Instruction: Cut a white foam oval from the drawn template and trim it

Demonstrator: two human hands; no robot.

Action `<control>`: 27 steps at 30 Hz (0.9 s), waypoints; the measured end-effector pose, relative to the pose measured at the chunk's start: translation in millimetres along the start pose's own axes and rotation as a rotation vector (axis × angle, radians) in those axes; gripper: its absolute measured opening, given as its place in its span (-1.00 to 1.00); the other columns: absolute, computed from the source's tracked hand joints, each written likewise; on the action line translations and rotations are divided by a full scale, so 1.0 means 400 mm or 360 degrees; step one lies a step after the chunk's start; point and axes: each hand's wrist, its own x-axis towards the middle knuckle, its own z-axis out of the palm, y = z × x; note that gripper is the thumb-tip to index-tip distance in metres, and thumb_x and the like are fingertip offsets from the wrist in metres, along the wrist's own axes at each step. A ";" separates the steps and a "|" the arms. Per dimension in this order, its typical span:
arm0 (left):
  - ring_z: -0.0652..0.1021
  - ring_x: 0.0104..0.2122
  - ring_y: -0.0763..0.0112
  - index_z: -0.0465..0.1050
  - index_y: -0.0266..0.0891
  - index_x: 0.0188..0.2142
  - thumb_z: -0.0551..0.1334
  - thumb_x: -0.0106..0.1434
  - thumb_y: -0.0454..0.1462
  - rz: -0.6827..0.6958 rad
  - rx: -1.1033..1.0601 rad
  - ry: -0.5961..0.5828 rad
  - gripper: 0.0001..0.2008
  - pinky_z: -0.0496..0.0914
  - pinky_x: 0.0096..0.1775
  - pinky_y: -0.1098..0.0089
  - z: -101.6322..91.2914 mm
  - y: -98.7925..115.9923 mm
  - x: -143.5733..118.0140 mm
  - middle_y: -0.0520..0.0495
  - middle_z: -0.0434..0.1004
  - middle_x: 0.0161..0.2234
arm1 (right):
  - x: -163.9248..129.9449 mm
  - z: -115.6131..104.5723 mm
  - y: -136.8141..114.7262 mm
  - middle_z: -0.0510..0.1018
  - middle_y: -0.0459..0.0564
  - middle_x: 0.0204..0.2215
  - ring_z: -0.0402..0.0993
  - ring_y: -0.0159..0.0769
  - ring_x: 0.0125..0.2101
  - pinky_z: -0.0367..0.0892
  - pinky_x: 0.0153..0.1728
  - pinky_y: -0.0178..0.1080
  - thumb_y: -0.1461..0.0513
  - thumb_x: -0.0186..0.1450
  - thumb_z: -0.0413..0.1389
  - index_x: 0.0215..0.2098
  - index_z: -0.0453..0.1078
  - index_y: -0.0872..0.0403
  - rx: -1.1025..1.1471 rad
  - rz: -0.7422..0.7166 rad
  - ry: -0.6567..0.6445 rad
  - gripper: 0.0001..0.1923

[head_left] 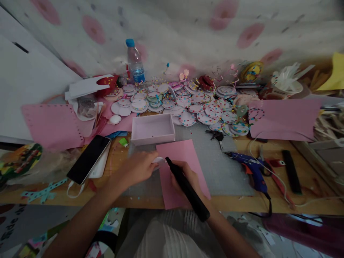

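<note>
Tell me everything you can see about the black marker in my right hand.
The black marker is thick and long, with a smooth dark body that looks like plastic and a narrower, uncapped dark tip. It lies at a slant in your right hand, blunt end toward you, tip pointing away and to the left. It's above the pink sheet, its tip close to the small white piece in your left hand; whether they touch, I can't tell.
</note>
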 end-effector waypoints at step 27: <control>0.61 -0.26 0.12 0.46 -0.15 -0.12 0.10 0.29 -0.26 0.0043 -0.0047 0.0001 -0.78 0.33 -0.35 0.36 -0.010 -0.007 0.012 -0.13 0.62 -0.29 | 0.007 -0.003 0.009 0.60 -0.09 -0.32 0.53 -0.29 -0.41 0.43 -0.39 -0.26 0.30 0.18 0.02 -0.02 0.27 -0.01 0.0137 -0.0097 -0.0181 -0.62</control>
